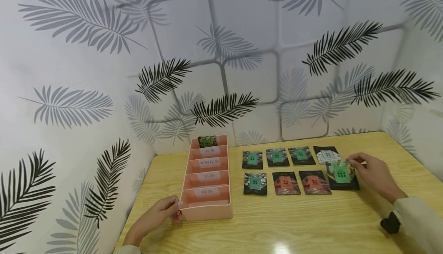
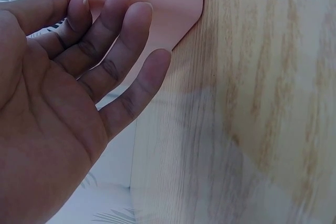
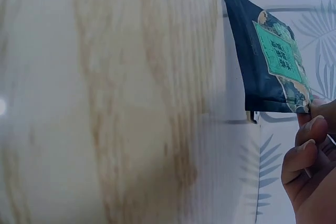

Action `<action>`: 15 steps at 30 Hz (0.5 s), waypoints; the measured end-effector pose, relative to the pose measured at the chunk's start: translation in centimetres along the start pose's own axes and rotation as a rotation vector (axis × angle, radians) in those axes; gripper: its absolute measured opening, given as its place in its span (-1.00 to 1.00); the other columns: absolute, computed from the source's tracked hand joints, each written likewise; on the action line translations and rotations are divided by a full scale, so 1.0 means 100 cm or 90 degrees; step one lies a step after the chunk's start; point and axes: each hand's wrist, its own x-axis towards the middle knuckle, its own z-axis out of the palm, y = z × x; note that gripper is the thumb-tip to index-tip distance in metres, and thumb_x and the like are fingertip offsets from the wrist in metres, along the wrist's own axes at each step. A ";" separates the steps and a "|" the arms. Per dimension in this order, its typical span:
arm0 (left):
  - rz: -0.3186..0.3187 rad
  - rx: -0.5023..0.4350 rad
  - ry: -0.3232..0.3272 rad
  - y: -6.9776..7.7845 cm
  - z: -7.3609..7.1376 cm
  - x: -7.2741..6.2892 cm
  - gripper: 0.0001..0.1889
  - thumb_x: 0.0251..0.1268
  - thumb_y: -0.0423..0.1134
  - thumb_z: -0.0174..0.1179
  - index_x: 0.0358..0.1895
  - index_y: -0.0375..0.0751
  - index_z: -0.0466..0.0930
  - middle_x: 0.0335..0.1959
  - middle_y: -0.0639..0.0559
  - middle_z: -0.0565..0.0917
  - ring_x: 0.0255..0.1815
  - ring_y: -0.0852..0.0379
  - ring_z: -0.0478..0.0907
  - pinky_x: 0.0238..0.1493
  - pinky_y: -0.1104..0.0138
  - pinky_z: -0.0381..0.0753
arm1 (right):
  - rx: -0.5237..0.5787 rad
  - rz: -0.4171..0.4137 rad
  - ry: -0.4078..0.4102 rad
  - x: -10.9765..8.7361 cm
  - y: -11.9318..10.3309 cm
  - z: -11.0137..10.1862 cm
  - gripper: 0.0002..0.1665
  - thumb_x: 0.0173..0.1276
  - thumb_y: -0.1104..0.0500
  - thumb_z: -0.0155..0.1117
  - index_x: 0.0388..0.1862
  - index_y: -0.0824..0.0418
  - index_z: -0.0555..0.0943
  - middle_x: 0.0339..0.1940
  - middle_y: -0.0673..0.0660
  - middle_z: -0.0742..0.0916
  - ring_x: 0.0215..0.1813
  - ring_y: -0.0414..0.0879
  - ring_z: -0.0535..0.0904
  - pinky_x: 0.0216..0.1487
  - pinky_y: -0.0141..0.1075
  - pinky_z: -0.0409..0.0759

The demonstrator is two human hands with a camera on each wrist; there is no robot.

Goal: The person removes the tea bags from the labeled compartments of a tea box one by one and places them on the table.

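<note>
My right hand [image 1: 375, 175] pinches the right edge of a black tea packet with a green label [image 1: 340, 174], also seen in the right wrist view as a dark tea packet [image 3: 273, 59] held by its corner. It is raised at that edge and overlaps a white-patterned packet [image 1: 327, 154] behind it. At the near left corner of a pink compartment box [image 1: 207, 212], my left hand [image 1: 160, 213] holds the rim between thumb and fingers. In the left wrist view the other fingers [image 2: 134, 27] are loosely bent beside the box wall. One green-labelled packet [image 1: 207, 141] stands in the farthest compartment.
Several tea packets lie in two rows right of the box: green-labelled ones [image 1: 277, 157] behind, a white-flowered one [image 1: 255, 184] and two red ones [image 1: 286, 183] in front. Labels with handwriting mark the box dividers. A leaf-patterned wall [image 1: 249, 111] borders the wooden table [image 1: 294, 223].
</note>
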 end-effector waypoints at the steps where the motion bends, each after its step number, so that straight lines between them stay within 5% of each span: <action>1: -0.001 0.000 0.001 -0.001 0.000 0.000 -0.59 0.73 -0.07 -0.08 -0.20 -0.40 0.45 -0.19 -0.32 0.65 -0.14 -0.20 0.67 -0.08 0.07 0.71 | -0.002 0.008 -0.010 0.000 0.001 0.000 -0.75 0.65 0.14 0.13 -0.02 0.28 0.68 -0.21 0.22 0.76 -0.23 0.13 0.66 -0.30 -0.01 0.60; 10: -0.002 0.007 0.005 -0.003 -0.001 0.000 -0.59 0.73 -0.05 -0.10 -0.20 -0.37 0.47 -0.19 -0.33 0.65 -0.14 -0.24 0.67 -0.07 0.06 0.71 | -0.017 0.052 -0.053 0.003 0.008 0.005 -0.74 0.64 0.19 0.12 -0.04 0.34 0.69 -0.14 0.34 0.75 -0.14 0.25 0.65 -0.25 0.08 0.58; 15: -0.002 0.006 0.005 -0.003 -0.001 0.000 -0.59 0.73 -0.06 -0.09 -0.21 -0.38 0.47 -0.19 -0.33 0.66 -0.14 -0.23 0.67 -0.08 0.06 0.71 | -0.017 0.059 -0.071 0.005 0.012 0.007 -0.74 0.63 0.19 0.13 -0.04 0.35 0.69 -0.18 0.29 0.76 -0.29 0.03 0.61 -0.37 -0.15 0.51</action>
